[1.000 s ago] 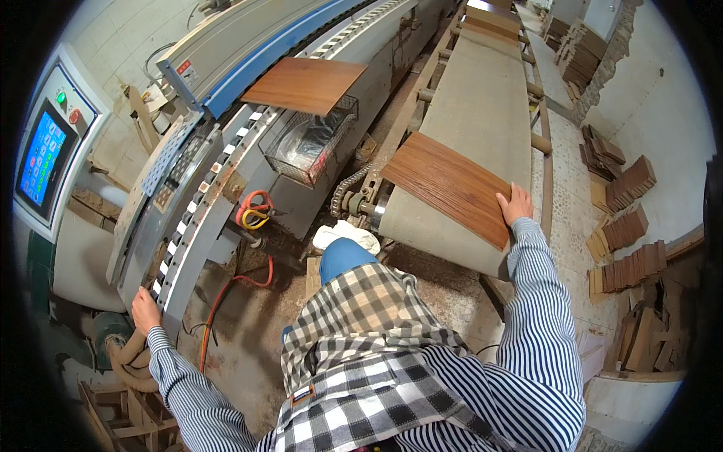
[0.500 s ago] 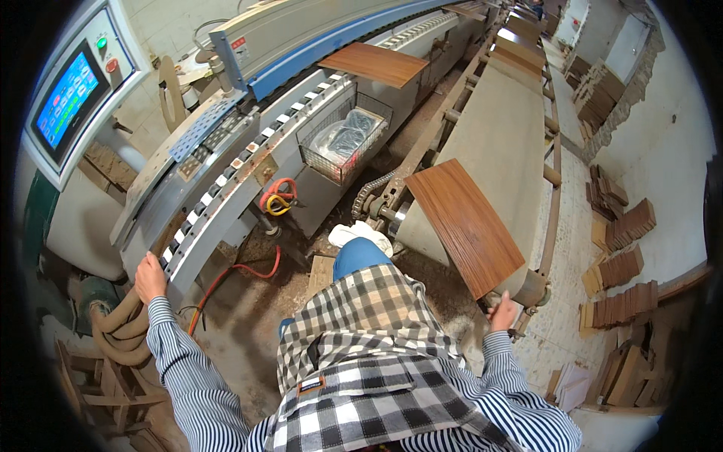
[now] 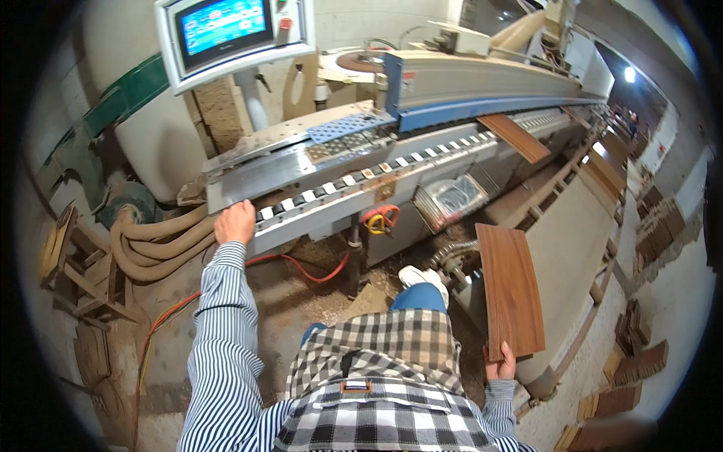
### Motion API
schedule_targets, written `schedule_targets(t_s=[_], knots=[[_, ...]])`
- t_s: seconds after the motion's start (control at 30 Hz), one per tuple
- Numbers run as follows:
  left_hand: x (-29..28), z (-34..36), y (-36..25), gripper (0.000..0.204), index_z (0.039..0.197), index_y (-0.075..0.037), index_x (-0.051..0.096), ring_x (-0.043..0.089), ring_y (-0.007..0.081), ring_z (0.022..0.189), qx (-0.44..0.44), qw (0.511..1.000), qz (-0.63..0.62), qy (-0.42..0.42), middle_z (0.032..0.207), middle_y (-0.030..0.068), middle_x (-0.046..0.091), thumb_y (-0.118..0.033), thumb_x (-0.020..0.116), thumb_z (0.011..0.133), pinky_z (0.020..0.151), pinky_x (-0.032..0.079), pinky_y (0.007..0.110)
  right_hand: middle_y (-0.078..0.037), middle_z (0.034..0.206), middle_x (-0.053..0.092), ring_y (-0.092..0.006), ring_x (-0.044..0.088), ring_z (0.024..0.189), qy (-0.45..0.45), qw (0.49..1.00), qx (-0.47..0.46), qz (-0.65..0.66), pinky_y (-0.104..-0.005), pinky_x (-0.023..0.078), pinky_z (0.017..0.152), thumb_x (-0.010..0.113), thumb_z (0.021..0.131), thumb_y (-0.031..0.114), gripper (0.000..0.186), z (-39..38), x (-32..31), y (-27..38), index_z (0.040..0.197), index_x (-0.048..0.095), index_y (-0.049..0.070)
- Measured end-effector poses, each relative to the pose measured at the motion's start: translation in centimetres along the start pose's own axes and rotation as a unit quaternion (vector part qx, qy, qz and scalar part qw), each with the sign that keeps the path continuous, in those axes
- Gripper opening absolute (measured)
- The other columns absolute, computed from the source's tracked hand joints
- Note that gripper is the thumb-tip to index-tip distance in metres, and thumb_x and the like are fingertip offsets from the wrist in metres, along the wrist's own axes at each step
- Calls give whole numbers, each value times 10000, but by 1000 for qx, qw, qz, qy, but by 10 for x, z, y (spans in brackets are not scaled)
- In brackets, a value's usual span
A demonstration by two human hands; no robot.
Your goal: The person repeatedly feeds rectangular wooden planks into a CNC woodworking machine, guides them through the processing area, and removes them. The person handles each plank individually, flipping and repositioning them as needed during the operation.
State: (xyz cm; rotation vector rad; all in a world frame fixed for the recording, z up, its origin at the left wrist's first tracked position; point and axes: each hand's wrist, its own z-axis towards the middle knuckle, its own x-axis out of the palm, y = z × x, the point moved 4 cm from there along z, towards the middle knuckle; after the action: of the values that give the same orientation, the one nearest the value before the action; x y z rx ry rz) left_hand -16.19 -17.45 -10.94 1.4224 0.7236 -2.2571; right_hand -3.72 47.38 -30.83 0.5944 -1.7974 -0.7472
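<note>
My right hand (image 3: pixel 501 364) is closed on the near edge of a brown wood-grain panel (image 3: pixel 514 290), with fingers lying over its face. The panel is at the near end of a belt conveyor (image 3: pixel 576 226); whether it still rests on the belt is hard to tell. My left hand (image 3: pixel 235 222) is curled over the near end of the long machine's rail (image 3: pixel 294 228), beside its row of black and white pads. A second brown panel (image 3: pixel 515 138) lies farther along this machine, under the blue-edged beam (image 3: pixel 482 117).
A control screen (image 3: pixel 224 29) stands at the upper left. Below the rail are a wire basket (image 3: pixel 452 202) and coiled red and yellow hoses (image 3: pixel 381 220). Thick ribbed hoses (image 3: pixel 162 248) and a wooden stool (image 3: pixel 86 264) are at the left. Stacked boards (image 3: pixel 640 363) line the right wall.
The view has swung to the right-hand panel's left, bringing more of the machine in. My right hand now grips the panel's near edge, and the panel has turned. My left hand stays at the rail's end.
</note>
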Motion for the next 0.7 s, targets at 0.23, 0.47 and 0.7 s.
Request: schedule_targets(t_s=[0.23,0.47,0.7], knots=[[-7,-2,1,430,757,-40,664,610,365,728,7,1000,-6,-13,759,210,622,-347,381,862,705,469,452,-152,1095,547,-276,568,966,132,991,13,-7,-435,483,823,552,774,99,455,12,123,11,1188,414,-30],[-8,-2,1,432,747,-36,660,608,366,720,1,1000,-14,-13,752,208,621,-345,382,862,706,468,447,-120,1067,554,-217,559,960,231,968,92,-33,-337,462,838,596,742,34,462,38,266,-44,1169,436,-39],[-8,-2,-2,431,751,-38,661,609,365,717,3,1000,-15,-14,748,206,623,-348,382,863,707,466,446,-95,1149,510,-179,522,1016,358,918,157,-67,-326,454,844,636,802,186,532,22,361,-105,1229,388,-12]])
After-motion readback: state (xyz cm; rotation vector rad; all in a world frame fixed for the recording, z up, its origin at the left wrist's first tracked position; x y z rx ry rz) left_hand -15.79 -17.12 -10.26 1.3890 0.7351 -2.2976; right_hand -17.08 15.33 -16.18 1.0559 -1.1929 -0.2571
